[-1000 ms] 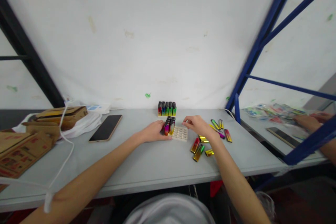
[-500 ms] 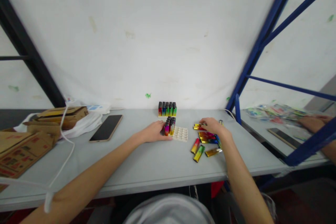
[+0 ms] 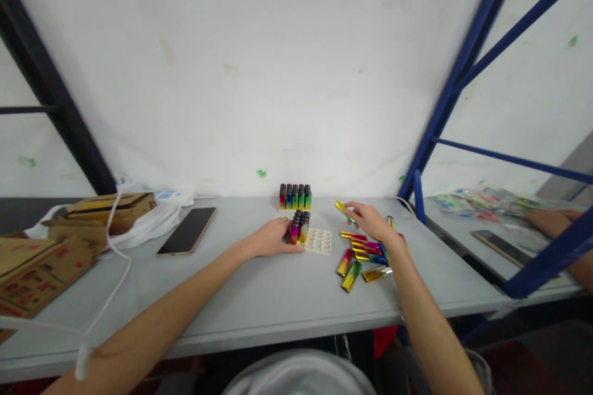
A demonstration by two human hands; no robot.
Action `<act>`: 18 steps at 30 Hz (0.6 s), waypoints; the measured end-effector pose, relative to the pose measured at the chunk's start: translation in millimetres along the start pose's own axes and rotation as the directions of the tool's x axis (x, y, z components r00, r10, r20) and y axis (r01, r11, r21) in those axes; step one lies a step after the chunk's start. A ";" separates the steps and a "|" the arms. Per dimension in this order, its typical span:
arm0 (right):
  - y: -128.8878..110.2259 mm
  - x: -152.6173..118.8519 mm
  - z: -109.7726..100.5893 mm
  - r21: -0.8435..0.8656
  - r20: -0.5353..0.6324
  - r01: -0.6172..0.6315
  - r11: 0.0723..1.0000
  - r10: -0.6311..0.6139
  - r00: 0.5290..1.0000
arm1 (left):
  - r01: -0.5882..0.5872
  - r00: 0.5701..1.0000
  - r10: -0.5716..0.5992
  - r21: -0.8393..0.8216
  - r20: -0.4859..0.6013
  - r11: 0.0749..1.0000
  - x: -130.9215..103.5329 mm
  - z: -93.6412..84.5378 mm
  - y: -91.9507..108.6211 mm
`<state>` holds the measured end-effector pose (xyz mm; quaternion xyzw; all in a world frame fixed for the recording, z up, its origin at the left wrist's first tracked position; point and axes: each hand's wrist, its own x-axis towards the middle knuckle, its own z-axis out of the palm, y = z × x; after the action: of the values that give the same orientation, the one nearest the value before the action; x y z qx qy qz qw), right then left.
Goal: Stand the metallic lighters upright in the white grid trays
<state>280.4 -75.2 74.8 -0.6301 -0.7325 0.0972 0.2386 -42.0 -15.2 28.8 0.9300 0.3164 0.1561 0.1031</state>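
Note:
My right hand (image 3: 369, 220) pinches one shiny lighter (image 3: 343, 208), gold at its outer end and green near the fingers, held tilted above the loose ones. My left hand (image 3: 274, 236) is curled round the left end of a white holed tray (image 3: 319, 241), thumb along its front edge. Black-topped lighters (image 3: 304, 226) stand upright in the tray's left part, beside my left fingers; the holes to their right show bare. Several loose metallic lighters (image 3: 351, 276) in red, gold, green, purple and blue lie under and around my right wrist.
Behind the tray stands a full block of upright lighters (image 3: 295, 197). A phone (image 3: 188, 231) lies to the left, near cardboard boxes (image 3: 46, 265) and a white cable (image 3: 121, 247). A blue metal frame (image 3: 430, 136) rises at right; beyond it are another person's hand (image 3: 549, 219) and plastic bags.
My right hand has lifted a gold and green lighter off the pile, moving up and slightly left. My left hand stays at the tray.

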 end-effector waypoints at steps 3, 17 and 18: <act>-17.5 2.8 4.5 0.068 -0.150 0.097 0.993 -0.086 0.985 | -0.002 1.000 0.001 -0.012 -0.019 1.000 -0.1 0.8 -0.9; -71.0 6.3 37.4 0.485 -0.219 0.220 0.846 -0.126 0.968 | 0.004 1.000 -0.006 -0.055 -0.029 0.998 -1.4 0.9 -0.3; -71.4 5.5 39.3 0.504 -0.178 0.205 0.839 -0.132 0.975 | 0.004 1.000 -0.006 -0.053 -0.027 0.999 -1.2 1.2 -0.6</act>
<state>198.7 -76.9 73.6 -0.4805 -0.7136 0.2266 0.4567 -42.8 -15.6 27.2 0.9239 0.3159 0.1769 0.1236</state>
